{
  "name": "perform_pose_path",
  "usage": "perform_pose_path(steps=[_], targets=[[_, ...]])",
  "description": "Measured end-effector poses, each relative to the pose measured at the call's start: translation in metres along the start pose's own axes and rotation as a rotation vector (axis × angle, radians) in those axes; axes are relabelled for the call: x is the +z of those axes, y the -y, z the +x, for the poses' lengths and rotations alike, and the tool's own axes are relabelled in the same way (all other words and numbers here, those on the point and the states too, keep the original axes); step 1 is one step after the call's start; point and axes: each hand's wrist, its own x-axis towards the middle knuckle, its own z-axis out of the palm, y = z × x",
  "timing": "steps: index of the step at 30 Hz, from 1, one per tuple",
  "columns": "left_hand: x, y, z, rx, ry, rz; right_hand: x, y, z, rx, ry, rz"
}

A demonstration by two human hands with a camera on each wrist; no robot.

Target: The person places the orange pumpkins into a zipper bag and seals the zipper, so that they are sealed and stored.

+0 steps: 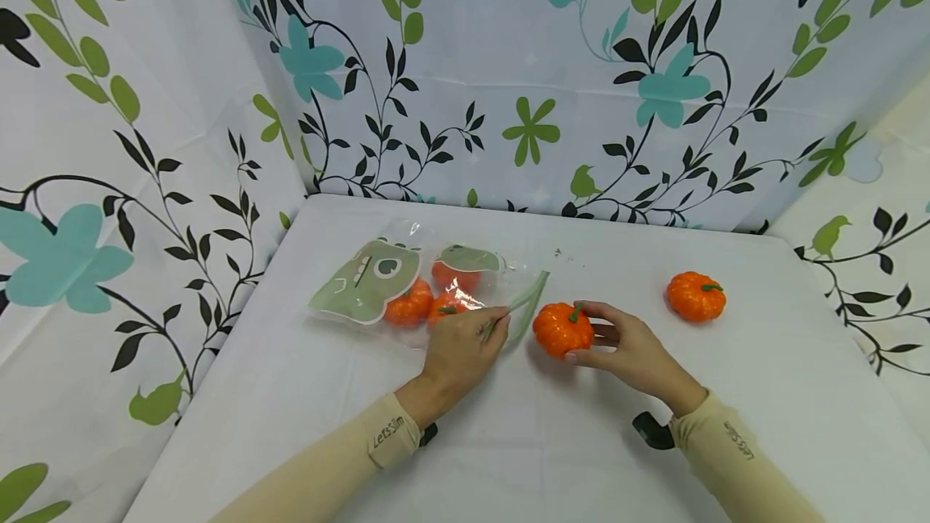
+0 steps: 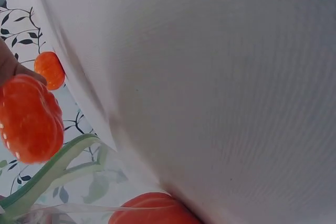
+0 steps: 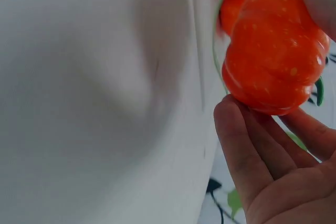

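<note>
My left hand (image 1: 465, 352) pinches the green-edged mouth of a clear zip bag (image 1: 366, 285) printed with a green cartoon face. Several orange toy pumpkins (image 1: 409, 303) lie inside the bag. Just right of the opening, my right hand (image 1: 632, 348) grips another toy pumpkin (image 1: 563, 330) with a green stem, thumb and fingers on its sides. In the right wrist view that pumpkin (image 3: 275, 48) is held above the white surface, with the bag's green edge behind it. The left wrist view shows the bag's green rim (image 2: 50, 174) below the held pumpkin (image 2: 31, 119).
One more toy pumpkin (image 1: 696, 297) sits on the white-covered table (image 1: 581, 450), right of my right hand. Curtains (image 1: 465, 79) with leaf and flower prints stand behind the table and at both sides.
</note>
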Motion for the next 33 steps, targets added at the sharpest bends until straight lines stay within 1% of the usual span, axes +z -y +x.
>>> perform_pose_path(steps=[5, 8, 11, 17, 22, 26, 29, 33], targets=[[-0.001, -0.001, 0.001, -0.005, 0.005, 0.012, 0.024, 0.009, 0.016, -0.030, -0.006, 0.045], [-0.002, -0.001, 0.001, -0.008, 0.013, 0.013, 0.035, 0.012, 0.023, -0.052, -0.015, 0.070], [-0.002, -0.001, 0.001, -0.005, 0.005, 0.007, 0.044, 0.014, 0.028, -0.070, -0.025, 0.089], [-0.001, -0.001, 0.001, 0.016, -0.019, -0.017, 0.055, 0.014, 0.033, -0.104, -0.065, 0.120], [-0.001, -0.001, 0.000, 0.013, -0.026, -0.031, 0.064, 0.013, 0.035, -0.128, -0.106, 0.212], [0.000, -0.001, 0.000, 0.010, -0.032, -0.043, 0.072, 0.012, 0.038, -0.104, -0.144, 0.272], [0.000, -0.002, 0.000, 0.006, -0.039, -0.055, 0.077, 0.011, 0.040, -0.094, -0.142, 0.274], [0.000, -0.002, 0.000, 0.007, -0.049, -0.055, 0.080, 0.012, 0.044, -0.124, -0.127, 0.252]])
